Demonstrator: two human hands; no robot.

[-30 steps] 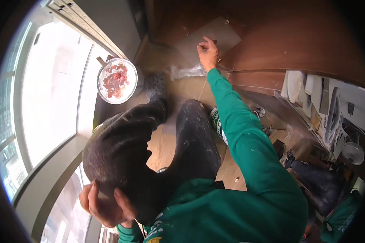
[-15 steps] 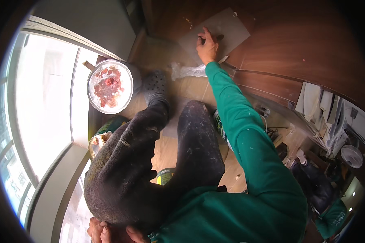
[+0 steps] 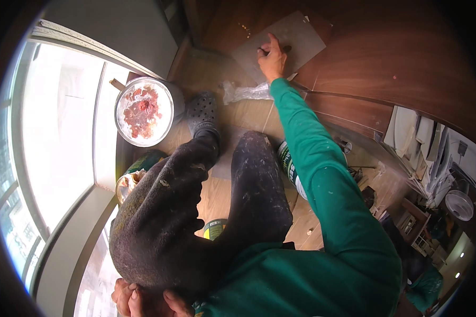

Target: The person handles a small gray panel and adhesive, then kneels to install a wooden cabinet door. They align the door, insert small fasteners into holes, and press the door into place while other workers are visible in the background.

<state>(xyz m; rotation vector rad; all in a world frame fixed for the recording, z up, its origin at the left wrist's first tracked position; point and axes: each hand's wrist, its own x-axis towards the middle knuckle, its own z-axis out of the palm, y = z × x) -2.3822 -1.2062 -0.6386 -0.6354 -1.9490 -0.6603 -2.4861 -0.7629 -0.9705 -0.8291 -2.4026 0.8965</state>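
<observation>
My right arm reaches far forward in a green sleeve. My right hand point(image 3: 272, 59) is over a grey rectangular sheet point(image 3: 308, 46) lying against the reddish-brown wood panel. Its index finger points forward while the thumb and other fingers curl together. A small dark spot shows by the fingertips; whether it is an object or shadow is unclear. At the lower left, my left hand point(image 3: 135, 300) lies by my bent leg with curled fingers. Its palm is hidden, and I cannot make out what it holds. Crumpled clear plastic point(image 3: 243, 92) sits just below the sheet.
A round pail point(image 3: 167, 127) with white and reddish residue stands left of my shoe, a stick at its rim. Cans stand around my legs, including a green-and-white tub point(image 3: 288, 164). White boards point(image 3: 407, 132) lean at right. Another person in green point(image 3: 426, 289) is at lower right.
My right hand has shifted slightly downward on the sheet, and its index finger is straighter. The sleeve has moved right, baring more of the tub. The other person at lower right has moved.
</observation>
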